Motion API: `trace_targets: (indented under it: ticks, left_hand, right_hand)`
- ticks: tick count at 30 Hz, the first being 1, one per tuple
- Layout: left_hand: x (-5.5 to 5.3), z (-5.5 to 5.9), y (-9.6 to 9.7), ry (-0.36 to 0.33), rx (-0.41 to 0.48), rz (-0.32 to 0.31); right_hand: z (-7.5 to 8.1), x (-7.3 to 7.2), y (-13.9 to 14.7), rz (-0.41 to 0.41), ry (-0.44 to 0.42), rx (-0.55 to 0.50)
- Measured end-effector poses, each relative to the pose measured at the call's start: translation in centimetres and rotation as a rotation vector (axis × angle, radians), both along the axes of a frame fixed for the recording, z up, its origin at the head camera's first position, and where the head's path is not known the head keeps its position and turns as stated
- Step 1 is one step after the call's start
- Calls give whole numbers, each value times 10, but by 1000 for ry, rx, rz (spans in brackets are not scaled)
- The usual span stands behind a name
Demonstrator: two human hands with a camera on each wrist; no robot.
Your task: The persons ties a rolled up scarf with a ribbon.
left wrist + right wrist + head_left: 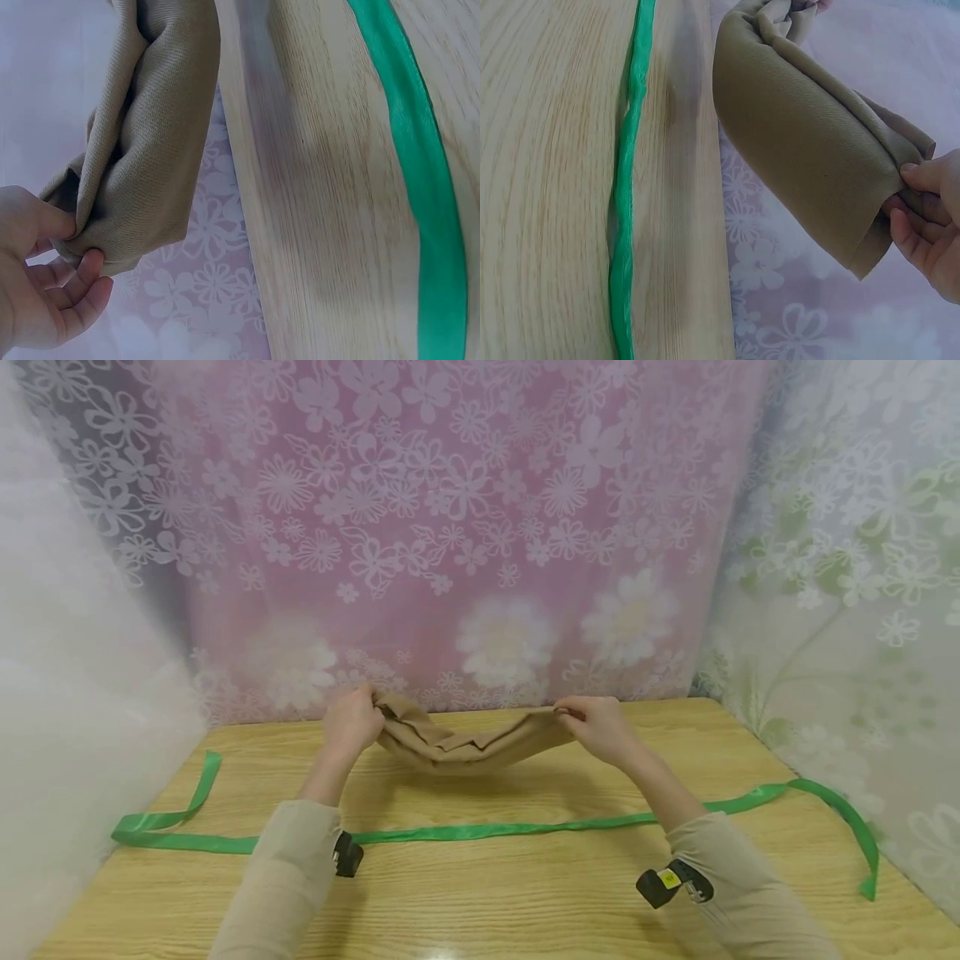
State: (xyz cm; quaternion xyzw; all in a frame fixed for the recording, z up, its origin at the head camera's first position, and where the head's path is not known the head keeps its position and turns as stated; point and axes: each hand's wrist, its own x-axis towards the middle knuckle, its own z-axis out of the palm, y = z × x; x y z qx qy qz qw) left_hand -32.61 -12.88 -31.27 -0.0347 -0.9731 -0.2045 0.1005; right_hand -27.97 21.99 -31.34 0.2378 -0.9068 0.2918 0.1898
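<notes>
A brown folded cloth [465, 752] hangs in a sagging curve between my two hands, above the far part of the table. My left hand [354, 720] pinches one end of it; in the left wrist view the thumb and fingers [88, 264] grip the bunched edge. The opposite end is pinched by my right hand [596, 727], whose thumb presses on the fabric in the right wrist view. Folds run along the cloth [802, 135], and its inner layers are partly hidden. Nearer to me, a long green ribbon [465, 832] stretches across the table beneath my forearms.
The wooden table [480, 902] ends at a pink floral curtain [465, 527] behind. A pale curtain [97, 635] hangs on the left and a floral one [847, 610] on the right. The ribbon bends back at the left and curls at the right edge.
</notes>
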Motion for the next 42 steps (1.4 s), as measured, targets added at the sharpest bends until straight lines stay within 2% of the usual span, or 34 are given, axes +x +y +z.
trace_targets:
  ticks: [7,13,22,29,35,42]
  left_hand:
    - [-1,1,11,3,13,-37]
    - [-4,1,21,-4,13,-27]
    - [-4,1,35,41,15,-45]
    - [-6,5,48,55,55,-71]
    - [-7,8,60,96,-24,-70]
    - [-5,1,71,128,-41,-96]
  right_hand:
    - [0,4,12,-14,-16,3]
    - [2,10,21,-34,3,22]
    - [3,18,31,-36,16,34]
    - [7,24,36,-21,0,70]
    - [9,31,40,-2,15,97]
    - [6,39,45,27,16,126]
